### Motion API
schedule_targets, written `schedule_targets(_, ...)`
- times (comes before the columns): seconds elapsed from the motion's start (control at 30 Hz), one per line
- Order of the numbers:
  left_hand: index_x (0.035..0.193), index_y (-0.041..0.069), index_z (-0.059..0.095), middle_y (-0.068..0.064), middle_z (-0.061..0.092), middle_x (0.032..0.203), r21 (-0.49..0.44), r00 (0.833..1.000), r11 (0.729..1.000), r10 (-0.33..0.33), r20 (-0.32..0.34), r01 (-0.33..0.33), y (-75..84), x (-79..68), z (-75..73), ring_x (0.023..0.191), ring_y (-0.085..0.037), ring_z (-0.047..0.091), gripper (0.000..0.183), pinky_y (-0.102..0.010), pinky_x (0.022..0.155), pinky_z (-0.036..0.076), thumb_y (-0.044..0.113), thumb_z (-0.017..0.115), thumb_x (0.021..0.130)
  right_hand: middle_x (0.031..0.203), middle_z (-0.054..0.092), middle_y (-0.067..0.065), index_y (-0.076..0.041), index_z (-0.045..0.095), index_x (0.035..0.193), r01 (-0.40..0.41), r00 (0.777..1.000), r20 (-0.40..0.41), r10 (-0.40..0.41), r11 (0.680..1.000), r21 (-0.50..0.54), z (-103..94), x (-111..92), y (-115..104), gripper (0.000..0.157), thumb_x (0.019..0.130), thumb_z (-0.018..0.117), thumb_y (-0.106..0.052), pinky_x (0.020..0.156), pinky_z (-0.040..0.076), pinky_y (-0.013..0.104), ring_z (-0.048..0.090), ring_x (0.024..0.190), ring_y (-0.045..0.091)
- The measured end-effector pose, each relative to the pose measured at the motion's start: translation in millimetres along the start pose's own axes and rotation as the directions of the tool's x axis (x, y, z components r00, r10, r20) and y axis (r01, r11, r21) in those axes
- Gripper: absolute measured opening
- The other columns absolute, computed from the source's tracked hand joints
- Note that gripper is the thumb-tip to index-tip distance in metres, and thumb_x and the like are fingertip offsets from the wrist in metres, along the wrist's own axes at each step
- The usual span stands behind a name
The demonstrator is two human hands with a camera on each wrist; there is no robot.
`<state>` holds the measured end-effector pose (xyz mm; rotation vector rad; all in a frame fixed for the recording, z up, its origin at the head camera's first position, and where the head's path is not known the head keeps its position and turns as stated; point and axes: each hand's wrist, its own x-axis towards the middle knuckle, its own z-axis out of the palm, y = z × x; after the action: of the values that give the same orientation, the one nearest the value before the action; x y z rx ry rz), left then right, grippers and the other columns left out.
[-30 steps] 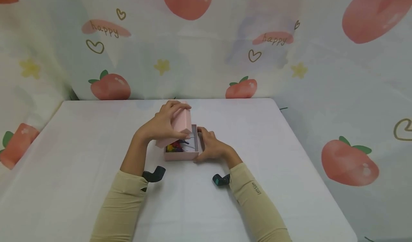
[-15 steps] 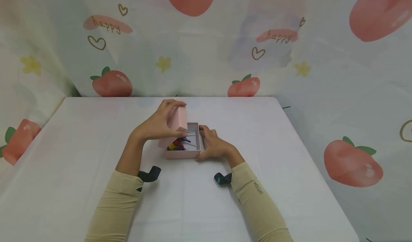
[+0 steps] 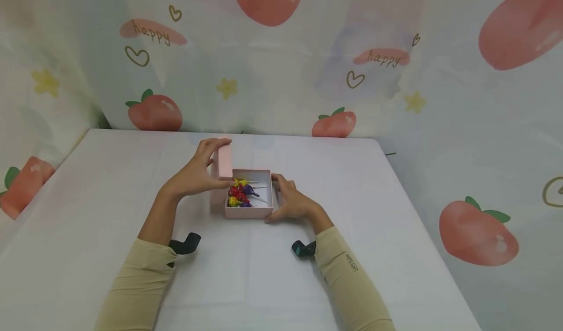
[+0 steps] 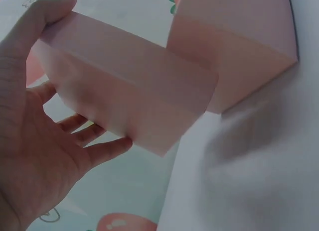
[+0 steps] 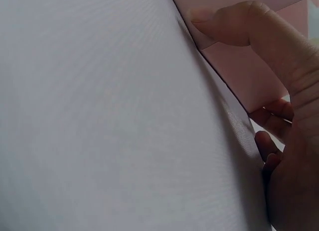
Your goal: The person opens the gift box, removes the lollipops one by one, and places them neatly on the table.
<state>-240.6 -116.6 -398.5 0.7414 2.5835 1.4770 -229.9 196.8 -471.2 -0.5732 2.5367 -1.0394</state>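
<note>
In the head view my left hand (image 3: 193, 174) grips a pink box lid (image 3: 225, 162) between thumb and fingers, tilted on its side above the left edge of the box. The left wrist view shows the lid (image 4: 134, 86) held apart from the box (image 4: 234, 57). A pink box (image 3: 248, 213) stands uncovered on the table. Wrapped lollipops (image 3: 239, 192) in red, yellow and purple lie inside it, sticks pointing right. My right hand (image 3: 292, 201) holds the box's right side, its thumb (image 5: 219, 24) at the near corner in the right wrist view.
A white cloth covers the table (image 3: 246, 272). Behind it hangs a curtain (image 3: 272, 77) printed with peaches, hearts and flowers. A dark wrist camera sits on each forearm, the left one (image 3: 186, 244) and the right one (image 3: 303, 249).
My left hand has moved left with the lid, turning it more upright and uncovering more of the lollipops. The right hand has stayed at the box's right side.
</note>
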Motion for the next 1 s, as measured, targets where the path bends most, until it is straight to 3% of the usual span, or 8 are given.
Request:
schedule_targets(0.2,0.164,0.028,0.026,-0.014,0.014,0.160,-0.027,0.999,0.999,-0.031,0.045,0.032,-14.7,-8.8,-10.5,0.146,-0.036,0.029,0.106,-0.059,0.114,0.032,0.022,0.091,0.080,0.161,0.030,0.004,-0.021,0.022,0.160,0.004,1.000,-0.005,-0.004,1.000,0.011,3.2,-1,0,0.124,0.064,0.098,-0.042,0.113,0.036,0.053,0.033,0.142,0.030)
schedule_targets(0.5,0.163,0.030,0.025,-0.012,0.019,0.155,0.013,0.993,0.996,-0.090,0.078,0.089,-36.3,-32.0,-31.1,0.144,-0.035,0.029,0.107,-0.058,0.112,0.036,0.027,0.093,0.079,0.160,0.030,0.003,-0.022,0.023,0.160,-0.003,1.000,0.003,0.003,1.000,0.016,0.7,-1,-2,0.125,0.063,0.099,-0.041,0.114,0.034,0.053,0.030,0.144,0.029)
schedule_targets(0.7,0.162,0.024,0.018,-0.012,0.017,0.156,-0.033,0.996,0.997,-0.068,0.065,0.071,-47.2,-52.5,-49.0,0.140,-0.036,0.027,0.110,-0.062,0.109,0.039,0.017,0.091,0.080,0.161,0.028,0.006,-0.019,0.020,0.161,-0.003,1.000,0.020,0.003,1.000,0.021,-2.5,-3,-4,0.127,0.064,0.098,-0.042,0.115,0.033,0.053,0.029,0.145,0.031)
schedule_targets(0.83,0.161,0.023,0.017,-0.011,0.018,0.155,0.005,0.996,0.998,-0.063,0.066,0.063,-51.7,-65.6,-64.1,0.140,-0.037,0.027,0.111,-0.062,0.106,0.042,0.014,0.091,0.080,0.161,0.028,0.006,-0.018,0.021,0.161,0.005,1.000,0.013,-0.005,1.000,0.007,-2.1,-2,-3,0.126,0.064,0.099,-0.041,0.115,0.033,0.052,0.028,0.145,0.030)
schedule_targets(1.0,0.160,0.017,0.013,-0.018,0.018,0.153,0.068,0.990,0.993,-0.106,0.088,0.101,-58.7,-83.5,-81.7,0.140,-0.045,0.028,0.115,-0.065,0.105,0.041,0.013,0.093,0.077,0.161,0.028,0.006,-0.018,0.020,0.161,0.004,1.000,0.010,-0.004,1.000,0.001,-2.4,-2,-3,0.126,0.064,0.098,-0.040,0.115,0.033,0.052,0.029,0.143,0.029)
